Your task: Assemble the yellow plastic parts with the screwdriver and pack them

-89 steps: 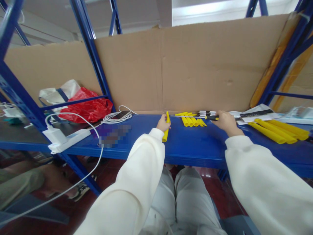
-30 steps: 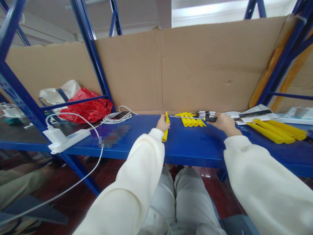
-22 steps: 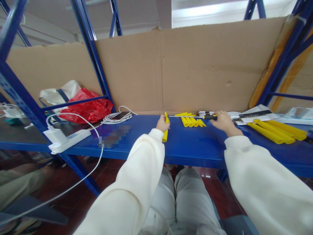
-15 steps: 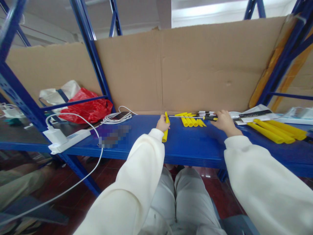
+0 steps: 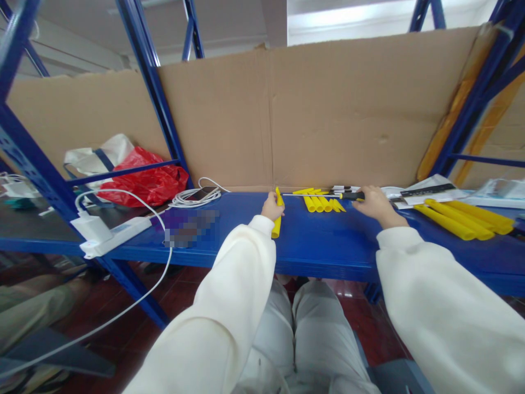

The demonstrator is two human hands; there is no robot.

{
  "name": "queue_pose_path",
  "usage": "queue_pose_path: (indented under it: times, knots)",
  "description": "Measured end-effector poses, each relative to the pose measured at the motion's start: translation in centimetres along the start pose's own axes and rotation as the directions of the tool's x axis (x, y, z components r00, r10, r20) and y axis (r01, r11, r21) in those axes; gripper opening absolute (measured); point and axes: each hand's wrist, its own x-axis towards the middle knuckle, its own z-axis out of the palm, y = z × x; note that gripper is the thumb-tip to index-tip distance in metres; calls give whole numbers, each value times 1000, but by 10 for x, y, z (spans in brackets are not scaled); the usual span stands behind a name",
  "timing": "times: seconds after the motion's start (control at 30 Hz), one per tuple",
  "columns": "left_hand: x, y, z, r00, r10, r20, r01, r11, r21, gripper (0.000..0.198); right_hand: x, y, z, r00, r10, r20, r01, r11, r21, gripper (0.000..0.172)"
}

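Observation:
My left hand [image 5: 272,207] is closed round a yellow tube [image 5: 277,226], which stands out above and below the fingers over the blue tabletop [image 5: 328,241]. In my right hand [image 5: 374,202] is the black and yellow handle of a screwdriver [image 5: 348,196]. Its thin metal shaft points left and reaches close to the yellow tube; whether the tip touches it is too small to tell. Between the hands, several short yellow tubes [image 5: 319,204] lie side by side near the cardboard, with small pointed yellow pieces at their right end.
Longer yellow tubes [image 5: 459,221] lie at the right, beside white packaging [image 5: 435,192]. Left are a coiled white cable [image 5: 192,200], a red plastic bag [image 5: 151,178] and a white power strip [image 5: 123,234]. A cardboard panel [image 5: 328,115] stands behind. Another person's legs show at lower left.
The screwdriver handle has shifted very slightly left and up with my right hand, and more of its yellow part shows. My left hand still holds the yellow tube.

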Motion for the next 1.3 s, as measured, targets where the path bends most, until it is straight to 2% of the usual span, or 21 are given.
queue_pose_path:
  times: [0.1,0.27,0.53,0.77,1.03,1.2,1.3]
  knots:
    - [0,0,0,1000,4,-9,-4,1000,0,42,1,3,3,999,-10,-37,9,1000,-6,37]
    - [1,-1,1,1000,9,-6,-9,1000,2,42,-3,2,-2,1000,-21,-13,20,998,-51,27]
    - [0,-1,1,1000,25,-2,-25,1000,5,43,-7,-11,-13,986,136,97,-134,991,-29,28]
    - [0,-1,1,1000,12,-9,-12,1000,5,41,-2,-5,-6,1000,-28,14,29,999,-46,29]
    - [1,-2,1,1000,19,2,-19,1000,1,42,-6,-8,-14,998,68,-10,-68,997,-21,27]
    - [3,-4,2,1000,27,-12,-27,1000,6,42,-3,-7,-13,999,-9,-46,9,1000,-5,26]
    - [3,-5,2,1000,24,-19,-24,1000,7,41,-3,-11,-14,999,-3,-51,2,1000,-21,31]
